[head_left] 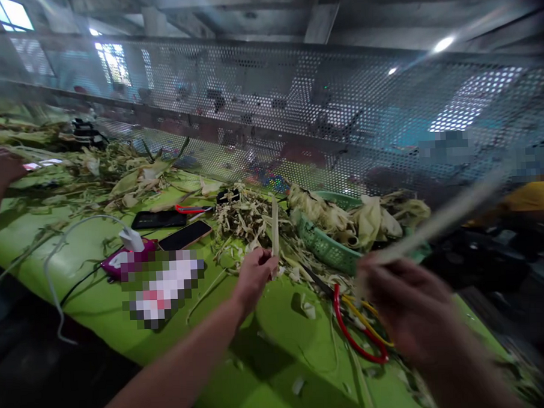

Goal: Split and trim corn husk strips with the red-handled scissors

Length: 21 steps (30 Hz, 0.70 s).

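My left hand (256,274) is closed, pinching an upright pale corn husk strip (275,225) between thumb and fingers above the table. My right hand (407,303), smeared by motion, is closed round the lower end of a long husk strip (439,218) that slants up to the right. Just left of my right hand lie scissors with red and yellow handles (338,306), partly hidden by it. Behind my hands, a green plastic basket (328,252) holds crumpled corn husks (374,217). A heap of husk scraps (240,214) lies beyond my left hand.
The green table (277,330) carries two phones (185,236), red-handled scissors (193,209), a purple power strip (121,261) with a white charger and cable, and a blurred-out packet (167,290). A perforated metal screen (249,103) stands behind. Another person's hand (2,170) shows at far left.
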### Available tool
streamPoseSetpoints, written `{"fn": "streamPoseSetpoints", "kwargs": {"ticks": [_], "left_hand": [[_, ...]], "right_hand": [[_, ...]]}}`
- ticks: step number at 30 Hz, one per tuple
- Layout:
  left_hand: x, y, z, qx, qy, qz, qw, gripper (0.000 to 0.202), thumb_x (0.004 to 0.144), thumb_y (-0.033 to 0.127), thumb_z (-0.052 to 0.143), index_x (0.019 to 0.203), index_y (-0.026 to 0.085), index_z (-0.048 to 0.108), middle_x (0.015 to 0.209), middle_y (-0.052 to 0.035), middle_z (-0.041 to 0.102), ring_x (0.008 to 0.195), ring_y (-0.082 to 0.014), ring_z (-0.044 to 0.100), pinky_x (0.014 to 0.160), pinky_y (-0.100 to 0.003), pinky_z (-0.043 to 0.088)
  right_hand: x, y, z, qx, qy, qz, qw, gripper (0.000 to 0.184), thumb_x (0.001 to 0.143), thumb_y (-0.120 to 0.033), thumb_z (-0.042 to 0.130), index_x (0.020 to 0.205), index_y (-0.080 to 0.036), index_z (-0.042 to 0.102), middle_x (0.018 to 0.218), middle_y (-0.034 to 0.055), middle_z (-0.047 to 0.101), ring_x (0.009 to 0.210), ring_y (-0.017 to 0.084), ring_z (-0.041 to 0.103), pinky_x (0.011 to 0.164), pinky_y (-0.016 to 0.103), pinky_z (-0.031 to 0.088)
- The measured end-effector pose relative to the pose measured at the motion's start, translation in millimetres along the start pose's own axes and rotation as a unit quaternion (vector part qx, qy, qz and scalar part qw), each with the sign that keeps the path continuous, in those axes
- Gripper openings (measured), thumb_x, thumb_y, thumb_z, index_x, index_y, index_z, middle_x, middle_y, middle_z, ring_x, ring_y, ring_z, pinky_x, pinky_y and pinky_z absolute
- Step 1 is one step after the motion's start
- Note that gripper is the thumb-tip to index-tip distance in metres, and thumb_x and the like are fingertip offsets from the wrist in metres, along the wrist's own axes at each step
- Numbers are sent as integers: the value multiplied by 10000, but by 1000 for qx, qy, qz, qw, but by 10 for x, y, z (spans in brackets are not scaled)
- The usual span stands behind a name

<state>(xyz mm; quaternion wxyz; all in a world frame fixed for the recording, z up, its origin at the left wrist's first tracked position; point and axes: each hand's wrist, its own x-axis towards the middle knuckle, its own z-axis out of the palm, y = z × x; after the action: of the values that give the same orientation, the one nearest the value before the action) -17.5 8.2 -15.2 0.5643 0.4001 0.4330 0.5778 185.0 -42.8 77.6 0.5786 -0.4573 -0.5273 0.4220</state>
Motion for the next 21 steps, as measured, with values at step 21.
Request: {"fn": "streamPoseSetpoints", "kwargs": {"ticks": [21], "left_hand": [[-96,-81,97,76,-103,23,991,136,730,297,623,719,164,646,657,-11,591,594,-121,480,571,-230,352]], "right_hand": [[256,971,440,-212,-101,-6,972,274,732,-392,668,829,-184,518,736,18,589,658,165,547,586,286,447]]}}
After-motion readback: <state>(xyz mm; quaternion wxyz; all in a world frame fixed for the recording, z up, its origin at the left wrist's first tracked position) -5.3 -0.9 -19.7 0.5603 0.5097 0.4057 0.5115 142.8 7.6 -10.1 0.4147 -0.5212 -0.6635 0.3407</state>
